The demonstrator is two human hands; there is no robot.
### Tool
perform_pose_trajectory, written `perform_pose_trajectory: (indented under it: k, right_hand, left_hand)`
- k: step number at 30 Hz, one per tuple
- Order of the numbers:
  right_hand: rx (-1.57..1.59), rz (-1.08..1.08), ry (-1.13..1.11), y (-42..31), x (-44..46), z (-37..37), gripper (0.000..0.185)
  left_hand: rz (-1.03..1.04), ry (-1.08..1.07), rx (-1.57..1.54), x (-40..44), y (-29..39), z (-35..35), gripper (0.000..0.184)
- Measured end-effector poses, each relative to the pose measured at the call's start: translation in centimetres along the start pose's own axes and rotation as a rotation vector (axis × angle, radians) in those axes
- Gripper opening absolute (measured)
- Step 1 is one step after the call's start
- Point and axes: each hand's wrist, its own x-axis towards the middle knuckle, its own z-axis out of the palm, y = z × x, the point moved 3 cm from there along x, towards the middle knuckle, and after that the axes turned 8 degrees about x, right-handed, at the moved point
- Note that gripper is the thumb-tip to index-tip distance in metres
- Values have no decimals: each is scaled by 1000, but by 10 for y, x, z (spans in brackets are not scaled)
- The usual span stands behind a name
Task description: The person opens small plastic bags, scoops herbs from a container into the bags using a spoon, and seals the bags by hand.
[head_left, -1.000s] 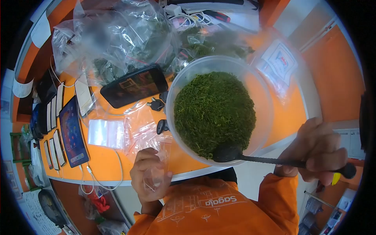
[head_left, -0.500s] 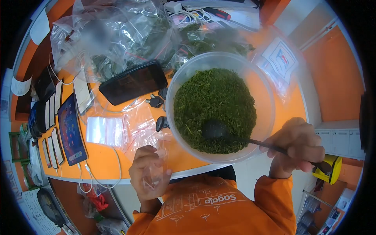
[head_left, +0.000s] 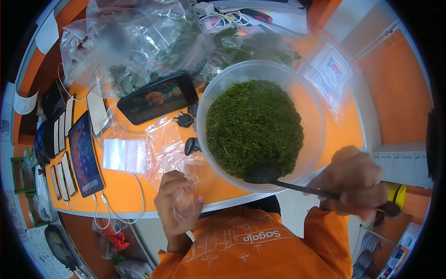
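A translucent round plastic tub (head_left: 312, 153) holds a heap of chopped dark-green dried herb (head_left: 253, 125). My right hand (head_left: 350, 183), slightly blurred, is closed round the handle of a black spoon (head_left: 309, 189). The spoon's bowl lies in the herb at the tub's near edge. Left of the tub, my left hand (head_left: 176, 200) is closed on a small clear plastic bag (head_left: 184, 204), held just over the table's front edge. I cannot tell whether anything is in the bag.
Small zip bags (head_left: 124, 156) lie on the orange table (head_left: 125, 185), near keys (head_left: 184, 121) and a phone (head_left: 158, 97) with a lit screen. A tablet (head_left: 86, 153) and several phones stand at left. Large clear bags (head_left: 139, 42) of green herb fill the back.
The spoon's bowl has moved from the middle of the herb towards the tub's near edge. My right hand has shifted slightly. The phone's screen now shows a picture. My left hand has barely moved.
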Motion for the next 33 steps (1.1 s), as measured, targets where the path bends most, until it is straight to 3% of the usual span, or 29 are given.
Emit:
perform_pose_trajectory:
  k: [2, 5, 6, 12, 19, 22, 27, 29, 33]
  right_hand:
    - [-65, 17, -11, -7, -6, 8, 18]
    - [21, -185, -142, -1, -18, 10, 15]
    - [-64, -164, -189, -5, -27, 11, 17]
    - [-37, -290, -53, 4, -23, 12, 21]
    - [48, -75, 378, 26, -15, -21, 34]
    - [209, 44, 232, 15, -7, -50, 29]
    - [269, -31, 53, 21, 10, -20, 41]
    - [115, -33, -27, 16, 10, -10, 41]
    - [163, -187, 11, 22, -3, -14, 36]
  left_hand:
    - [3, -11, 18, 0, -1, 0, 39]
    - [-36, -15, 24, 0, 0, 0, 38]
    - [-15, -15, 42, 0, 0, 0, 37]
    - [19, -7, 64, 0, -2, -3, 35]
    - [-3, -7, 92, -2, 0, -3, 33]
    - [-1, -2, 98, -1, 0, -4, 32]
    - [-40, -10, 67, -1, -4, -3, 31]
    - [-73, -27, 20, -2, -5, -1, 32]
    - [3, 50, 10, -1, -8, -3, 30]
